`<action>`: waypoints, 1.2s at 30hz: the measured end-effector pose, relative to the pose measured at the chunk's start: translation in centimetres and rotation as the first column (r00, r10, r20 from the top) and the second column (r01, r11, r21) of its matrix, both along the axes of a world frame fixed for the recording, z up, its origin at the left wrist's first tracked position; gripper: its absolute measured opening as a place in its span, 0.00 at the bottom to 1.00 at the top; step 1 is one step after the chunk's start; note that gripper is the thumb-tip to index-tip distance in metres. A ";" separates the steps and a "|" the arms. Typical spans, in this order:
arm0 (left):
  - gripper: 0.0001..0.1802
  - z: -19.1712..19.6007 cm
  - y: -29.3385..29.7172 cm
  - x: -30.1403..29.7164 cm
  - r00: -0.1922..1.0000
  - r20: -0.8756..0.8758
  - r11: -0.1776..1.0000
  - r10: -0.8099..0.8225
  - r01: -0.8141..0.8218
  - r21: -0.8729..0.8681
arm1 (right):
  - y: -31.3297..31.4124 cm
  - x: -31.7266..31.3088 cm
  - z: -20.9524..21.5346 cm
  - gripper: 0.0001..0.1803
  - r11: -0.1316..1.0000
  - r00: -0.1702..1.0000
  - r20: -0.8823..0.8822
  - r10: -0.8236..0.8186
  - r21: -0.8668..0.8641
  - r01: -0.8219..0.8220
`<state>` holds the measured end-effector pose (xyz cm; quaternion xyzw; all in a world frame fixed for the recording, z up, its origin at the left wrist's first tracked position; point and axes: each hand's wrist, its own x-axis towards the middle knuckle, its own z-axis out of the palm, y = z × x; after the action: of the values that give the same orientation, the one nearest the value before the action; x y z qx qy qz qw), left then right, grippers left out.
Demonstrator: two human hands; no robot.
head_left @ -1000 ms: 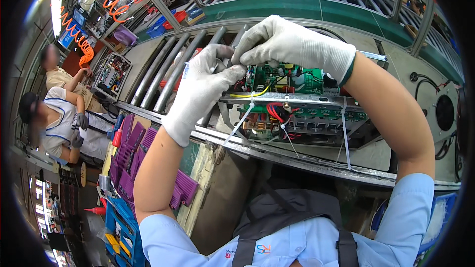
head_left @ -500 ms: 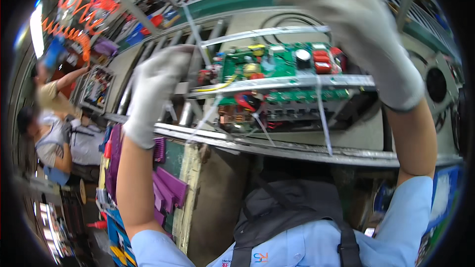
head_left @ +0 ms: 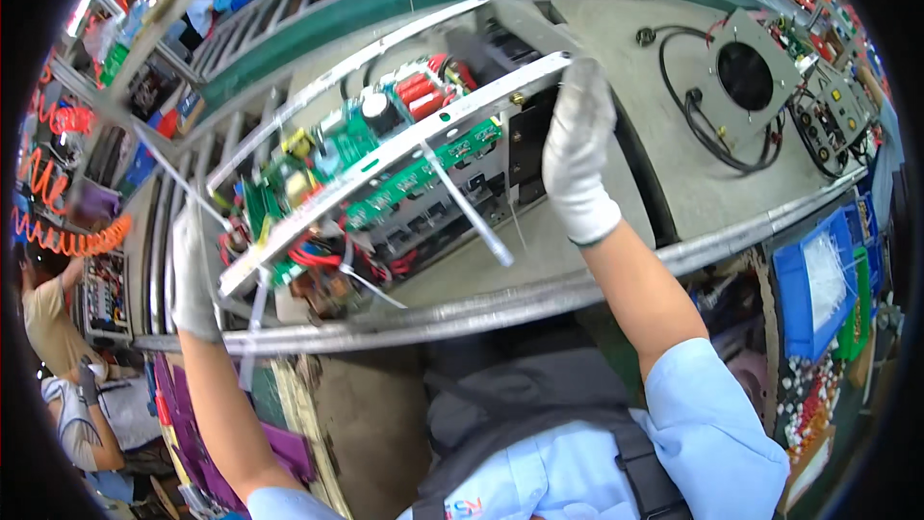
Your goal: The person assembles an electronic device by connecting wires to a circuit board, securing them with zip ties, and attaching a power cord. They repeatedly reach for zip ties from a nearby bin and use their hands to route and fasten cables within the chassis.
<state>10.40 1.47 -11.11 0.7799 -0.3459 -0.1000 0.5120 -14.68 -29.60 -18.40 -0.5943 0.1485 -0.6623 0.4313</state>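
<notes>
A metal-framed electronics unit lies at a slant in front of me. Its green circuit board carries red parts and a round, dark-sided capacitor with a light top, between two light metal rails. White cable ties dangle from the near rail. My left hand, in a pale work glove, grips the unit's left end; part of its fingers is hidden at the frame. My right hand, gloved too, presses its long side against the right end, fingers together and pointing up. Between them the two hands hold the unit.
Rollers run beside the unit's left end. To the right lie a grey plate with a round black fan opening and a looped black cable. Blue bins hang below the bench edge. Two people work at the far left.
My view has turned toward the right. My right hand has come down from above the unit to its right end, and my left hand has closed in on the left end. The unit appears shifted slightly left.
</notes>
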 end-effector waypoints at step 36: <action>0.26 1.9 -16.2 -7.0 0.914 0.398 0.997 0.074 -0.054 -0.060 | 1.2 -14.6 -7.8 0.27 0.926 0.878 -0.303 -0.370 -0.203 0.320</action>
<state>3.43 -14.70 -9.18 0.7824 -0.4198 0.0865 0.4518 -29.28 -28.44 -26.21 -0.6923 0.2744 -0.6266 0.2298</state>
